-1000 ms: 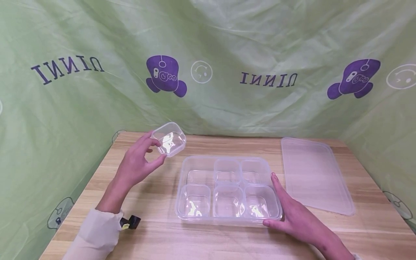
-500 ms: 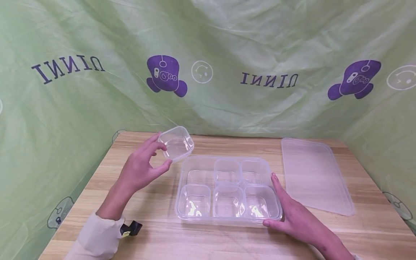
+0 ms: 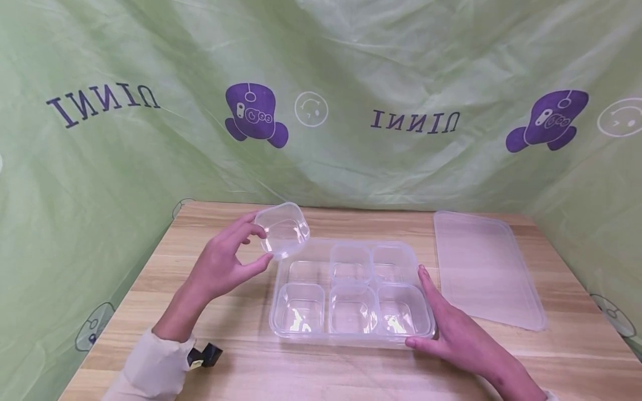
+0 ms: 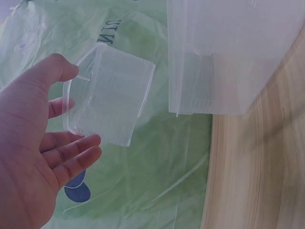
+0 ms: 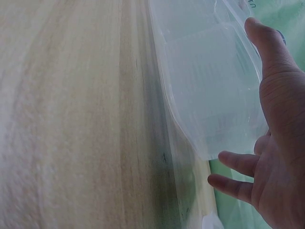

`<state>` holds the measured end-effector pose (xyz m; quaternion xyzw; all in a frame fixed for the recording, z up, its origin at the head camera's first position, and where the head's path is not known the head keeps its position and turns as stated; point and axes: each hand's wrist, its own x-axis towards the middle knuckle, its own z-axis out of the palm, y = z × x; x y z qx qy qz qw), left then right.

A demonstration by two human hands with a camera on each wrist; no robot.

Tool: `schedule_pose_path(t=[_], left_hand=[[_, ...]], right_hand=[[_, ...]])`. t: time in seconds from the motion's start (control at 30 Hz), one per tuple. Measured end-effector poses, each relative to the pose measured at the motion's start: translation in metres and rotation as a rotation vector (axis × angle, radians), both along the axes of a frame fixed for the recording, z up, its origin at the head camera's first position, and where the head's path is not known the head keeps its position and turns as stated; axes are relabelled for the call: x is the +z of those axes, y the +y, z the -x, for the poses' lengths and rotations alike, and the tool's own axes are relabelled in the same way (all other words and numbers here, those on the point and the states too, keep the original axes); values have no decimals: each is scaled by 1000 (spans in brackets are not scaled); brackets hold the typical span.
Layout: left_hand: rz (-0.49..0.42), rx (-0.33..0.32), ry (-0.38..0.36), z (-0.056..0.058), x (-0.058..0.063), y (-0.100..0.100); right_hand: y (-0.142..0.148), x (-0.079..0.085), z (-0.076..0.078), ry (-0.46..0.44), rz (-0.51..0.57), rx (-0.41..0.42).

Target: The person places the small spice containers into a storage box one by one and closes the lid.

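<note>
A small clear plastic container (image 3: 283,231) is tilted in the air above the back left of a large clear storage box (image 3: 351,341). My left hand (image 3: 220,262) pinches its rim between thumb and fingers; the left wrist view shows the thumb on the rim of this small container (image 4: 114,95). Several matching small containers sit inside the large box, three along its front row and two at the back right. The box's back left spot holds none. My right hand (image 3: 456,334) rests against the box's right end, fingers straight along the side and thumb at the front corner.
A flat translucent lid (image 3: 489,270) lies on the wooden table (image 3: 241,367) to the right of the box. Behind the table hangs a green printed curtain (image 3: 346,167). A black object (image 3: 207,355) shows at the left sleeve (image 3: 150,362).
My left hand has carried the small container right and slightly toward me, so that it now overlaps the large box's back left corner in view. My right hand and the box stay put.
</note>
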<state>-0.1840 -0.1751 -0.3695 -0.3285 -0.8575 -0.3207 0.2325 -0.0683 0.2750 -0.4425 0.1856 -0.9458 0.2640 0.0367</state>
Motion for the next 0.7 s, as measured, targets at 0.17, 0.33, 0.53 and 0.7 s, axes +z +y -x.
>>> schedule_pose_path(t=[0.17,0.33,0.53,0.7], left_hand=[[-47,-76,-36,1,-2,2],[-69,-122,-97,1,-5,6],[-69,-156,-154,1,-9,8],[-74,-190,-173,1,-13,10]], right_hand=[[0,0,0,-7,4,2],[0,0,0,-3,-1,0],[0,1,1,-3,8,6],[0,1,1,-2,5,5]])
